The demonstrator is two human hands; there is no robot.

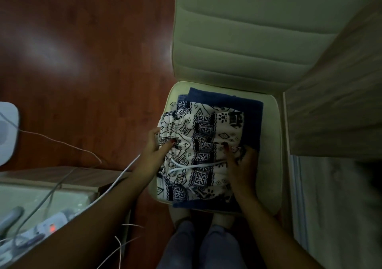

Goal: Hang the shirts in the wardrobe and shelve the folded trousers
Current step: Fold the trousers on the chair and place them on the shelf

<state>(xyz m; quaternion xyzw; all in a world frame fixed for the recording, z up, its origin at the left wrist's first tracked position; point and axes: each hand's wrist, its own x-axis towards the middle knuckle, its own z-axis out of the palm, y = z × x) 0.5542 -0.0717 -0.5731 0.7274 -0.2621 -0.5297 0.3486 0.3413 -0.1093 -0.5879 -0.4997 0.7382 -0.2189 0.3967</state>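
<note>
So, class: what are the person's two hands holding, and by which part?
Both hold the folded patterned trousers on the chair seat: the left hand at the left edge by the gathered waistband, the right hand at the right edge.

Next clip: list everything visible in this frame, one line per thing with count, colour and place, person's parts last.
Patterned folded trousers: one, white with dark blue print, white drawstring, top of the pile.
Folded blue garment: at least one, dark blue, under the patterned pair.
Padded chair: one, pale cream, holding the pile.
Wooden floor: reddish brown, left.
White cables: several, lower left.
Power strip: one, pale, red light, lower left.
Left hand: gripping the pile's left edge.
Right hand: on the pile's right side.
</note>
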